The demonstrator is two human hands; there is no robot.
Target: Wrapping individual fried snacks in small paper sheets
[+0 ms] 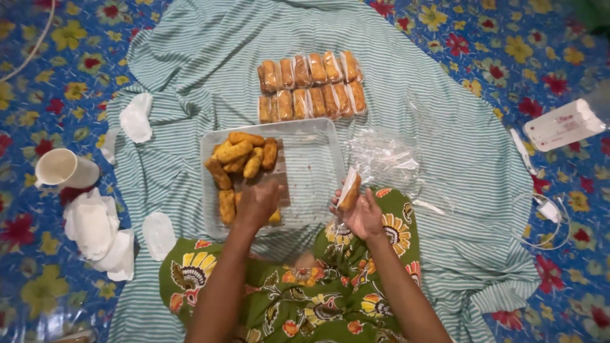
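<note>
Over the clear tray [318,143], left hand [257,203] reaches into the loose fried rolls [240,159], fingers curled on one (grip itself hidden). Right hand [363,213] clamps a bagged roll [349,192] just beside the tray. Best pick singly, keep bag mouth open. Count: twelve packed rolls [311,86], roughly nine loose.

Green-white striped cloth [210,57]; blue floral mat [38,95]; golden-brown rolls [241,159]; white cup [63,169].
</note>
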